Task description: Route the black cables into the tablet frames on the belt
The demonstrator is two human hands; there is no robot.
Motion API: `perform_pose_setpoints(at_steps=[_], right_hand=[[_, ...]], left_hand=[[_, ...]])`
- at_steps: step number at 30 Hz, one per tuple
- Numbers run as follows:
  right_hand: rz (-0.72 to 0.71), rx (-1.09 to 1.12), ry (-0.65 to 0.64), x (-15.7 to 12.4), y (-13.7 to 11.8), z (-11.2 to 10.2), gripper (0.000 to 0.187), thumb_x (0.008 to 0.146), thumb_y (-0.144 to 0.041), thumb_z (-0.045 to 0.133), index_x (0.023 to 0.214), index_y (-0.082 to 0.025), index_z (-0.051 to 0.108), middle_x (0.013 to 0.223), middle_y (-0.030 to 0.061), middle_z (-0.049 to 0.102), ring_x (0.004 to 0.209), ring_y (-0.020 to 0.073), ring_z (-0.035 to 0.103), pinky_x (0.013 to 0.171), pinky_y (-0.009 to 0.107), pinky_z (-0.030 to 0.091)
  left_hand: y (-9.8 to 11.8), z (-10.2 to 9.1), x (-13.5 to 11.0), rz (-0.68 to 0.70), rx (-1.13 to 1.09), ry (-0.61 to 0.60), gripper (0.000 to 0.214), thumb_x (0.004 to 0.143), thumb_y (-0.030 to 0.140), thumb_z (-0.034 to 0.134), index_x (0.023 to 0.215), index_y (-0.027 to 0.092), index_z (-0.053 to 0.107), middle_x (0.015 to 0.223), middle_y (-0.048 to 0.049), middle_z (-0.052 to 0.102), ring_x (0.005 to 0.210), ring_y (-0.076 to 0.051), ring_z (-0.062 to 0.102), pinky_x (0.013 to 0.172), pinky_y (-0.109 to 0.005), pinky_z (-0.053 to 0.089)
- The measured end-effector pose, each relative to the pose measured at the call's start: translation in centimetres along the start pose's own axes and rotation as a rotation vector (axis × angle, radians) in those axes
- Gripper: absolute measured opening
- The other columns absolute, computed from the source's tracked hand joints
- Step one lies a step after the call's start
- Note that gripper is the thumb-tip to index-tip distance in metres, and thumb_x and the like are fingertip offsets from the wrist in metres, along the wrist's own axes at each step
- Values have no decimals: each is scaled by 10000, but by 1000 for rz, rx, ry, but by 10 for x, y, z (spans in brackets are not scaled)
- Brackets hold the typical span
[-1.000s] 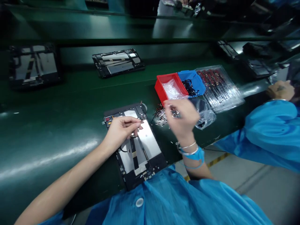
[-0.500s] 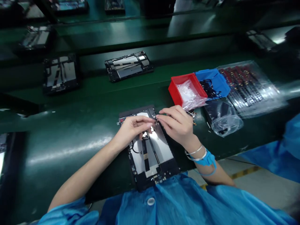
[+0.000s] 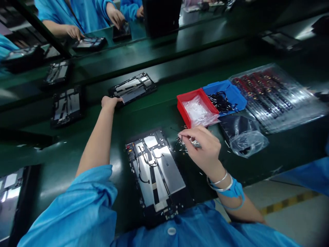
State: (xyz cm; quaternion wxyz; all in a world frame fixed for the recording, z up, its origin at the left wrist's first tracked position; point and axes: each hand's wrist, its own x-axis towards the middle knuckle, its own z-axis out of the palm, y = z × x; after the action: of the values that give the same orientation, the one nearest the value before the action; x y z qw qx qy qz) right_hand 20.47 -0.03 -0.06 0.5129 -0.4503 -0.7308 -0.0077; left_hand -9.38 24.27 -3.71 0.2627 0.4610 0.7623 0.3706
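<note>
My left hand (image 3: pixel 111 102) reaches far forward and grips the near left end of an opened tablet (image 3: pixel 135 87); its fingers are partly hidden behind the hand. My right hand (image 3: pixel 202 145) is closed in a pinch, with a thin black cable (image 3: pixel 175 129) at its fingertips. Below those fingertips lies a pile of small parts (image 3: pixel 183 148), partly covered by the hand. Another opened tablet (image 3: pixel 168 168) lies in front of me, with loose black cables (image 3: pixel 147 159) across its silver inside. Neither hand touches this one.
A red bin (image 3: pixel 182 109) holds a plastic bag of small white pieces. Beside it are a blue bin (image 3: pixel 238 99) of black cables, a bagged black block (image 3: pixel 239 133) and a clear tray of strip parts (image 3: pixel 272 92). More opened tablets (image 3: pixel 67 106) lie leftward. Co-workers' hands (image 3: pixel 115 16) work across the bench.
My left hand has left the near tablet and moved forward left onto the farther one. My right hand has shifted right, off the near tablet, to the small parts. The view has tilted up.
</note>
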Motion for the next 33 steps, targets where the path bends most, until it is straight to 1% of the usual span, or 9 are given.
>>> perform_pose_setpoints(at_steps=[3,6,9,12,18,21,25,30,33], right_hand=[[-17,17,23,1,0,-2,143,832,-45,582,822,-179,630,792,55,721,755,163,661,659,317,547],[10,45,26,2,1,-3,148,821,-39,595,773,-177,617,784,63,707,759,167,651,671,337,537],[51,103,14,3,2,-5,173,826,-38,584,758,-195,613,738,26,686,717,145,635,657,319,524],[105,103,13,4,2,-6,174,832,-53,572,777,-211,620,723,7,665,686,137,615,616,296,504],[147,124,-18,5,9,-5,159,812,-49,591,779,-198,635,702,2,652,624,124,570,572,269,470],[194,176,-47,5,12,-4,158,797,-49,609,748,-194,646,724,8,676,641,126,595,552,258,461],[311,330,-21,5,13,-9,126,774,-93,669,722,-207,659,741,8,682,701,142,633,584,269,487],[439,525,120,8,11,-27,143,706,-105,741,736,-233,684,714,-12,667,711,138,633,657,277,509],[551,665,-34,10,6,-32,131,665,-141,775,697,-228,682,693,-10,663,677,132,625,616,263,502]], left_hand=[[11,2,-4,-142,-114,30,474,541,55,787,961,89,571,965,-181,639,1039,-364,606,839,-511,502],[16,4,-14,-178,-261,-21,320,687,175,732,963,130,576,888,-121,660,957,-268,646,768,-381,542],[19,5,-31,-197,-518,-146,319,809,438,612,960,159,583,841,-96,669,922,-219,673,743,-285,552],[24,9,-47,-294,-875,-337,460,766,588,594,973,178,574,796,-83,674,865,-223,695,714,-263,555],[42,24,-64,-453,-845,-469,84,746,189,630,784,151,565,594,-1,607,526,-133,613,553,-225,542],[50,23,-81,-437,-837,-492,126,670,61,636,760,127,577,600,-6,616,521,-127,603,503,-214,530],[40,-13,-139,-370,-865,-506,172,619,43,666,761,119,606,672,-19,656,561,-130,620,475,-198,521],[-10,-90,-251,-334,-822,-621,390,523,85,805,887,136,674,767,-23,711,666,-156,672,632,-223,568],[-41,-116,-311,-438,-738,-727,542,545,186,860,1053,171,669,920,-50,736,813,-202,700,759,-269,567]])
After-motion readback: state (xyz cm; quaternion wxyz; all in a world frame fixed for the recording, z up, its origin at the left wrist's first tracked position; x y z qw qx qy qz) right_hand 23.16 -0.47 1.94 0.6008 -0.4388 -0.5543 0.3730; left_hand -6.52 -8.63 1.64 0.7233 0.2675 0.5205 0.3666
